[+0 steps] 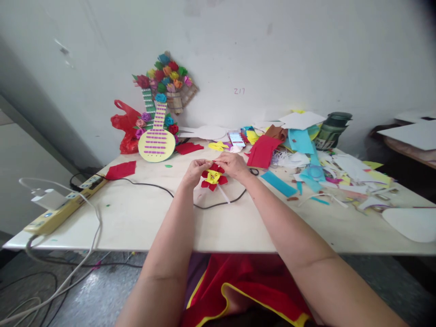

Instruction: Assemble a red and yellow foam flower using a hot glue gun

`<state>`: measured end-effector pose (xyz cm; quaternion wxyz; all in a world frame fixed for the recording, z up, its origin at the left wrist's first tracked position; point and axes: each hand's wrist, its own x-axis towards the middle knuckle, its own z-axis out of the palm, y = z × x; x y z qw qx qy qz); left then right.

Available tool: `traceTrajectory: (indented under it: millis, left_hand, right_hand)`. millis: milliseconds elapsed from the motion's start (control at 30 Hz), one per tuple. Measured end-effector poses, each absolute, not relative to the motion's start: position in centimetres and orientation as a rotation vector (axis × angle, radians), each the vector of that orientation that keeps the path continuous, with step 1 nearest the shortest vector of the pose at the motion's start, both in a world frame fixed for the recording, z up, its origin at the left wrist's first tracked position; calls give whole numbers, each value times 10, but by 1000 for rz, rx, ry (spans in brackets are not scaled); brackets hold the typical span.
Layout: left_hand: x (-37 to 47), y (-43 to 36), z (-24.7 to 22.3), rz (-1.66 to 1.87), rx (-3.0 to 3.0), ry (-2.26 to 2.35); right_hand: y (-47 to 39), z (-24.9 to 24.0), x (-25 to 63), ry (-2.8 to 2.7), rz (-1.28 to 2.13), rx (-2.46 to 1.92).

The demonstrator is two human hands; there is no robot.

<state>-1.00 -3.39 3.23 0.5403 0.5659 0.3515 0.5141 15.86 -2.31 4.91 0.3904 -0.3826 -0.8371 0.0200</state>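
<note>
A paper flower (213, 176) with red outer petals and a yellow middle is between my two hands, above the table. My left hand (198, 171) is closed in a pinch at its upper left petals. From the right, my right hand (231, 165) pinches at the top of the same flower, the fingertips of both hands almost meeting. What exactly lies between the fingertips is partly hidden. A thin white strip (224, 194) slants down from below the flower toward the tabletop. Close behind my hands lies a crumpled yellow paper piece (218, 146).
A yellow power strip (64, 206) with a white charger is at left, its black cable (150, 184) crossing the table. A guitar-shaped craft (156, 145) leans behind. Paper scraps (344, 172), a phone (236, 139) and a dark green bottle (332, 131) are right.
</note>
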Motion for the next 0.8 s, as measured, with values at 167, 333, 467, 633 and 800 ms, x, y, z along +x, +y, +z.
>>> traceTrajectory:
  millis: [167,333,467,633,800]
  left_hand:
    - [-10,-34,33,1216,1363,852]
    - [-9,-38,37,1203,1382,856]
    - [-9,-38,38,1201,1376,847]
    - [-11,-36,36,1191,1379,865]
    - [-11,-34,34,1195,1392,863]
  right_hand:
    - [-22,48,157,-2116,79,-973]
    - [-20,47,157,-2083,123,-953]
    - [-20,47,157,-2079,138,-949]
    - [-19,47,158,-2085,166,-942]
    - [-18,46,159,-2082,205,-899]
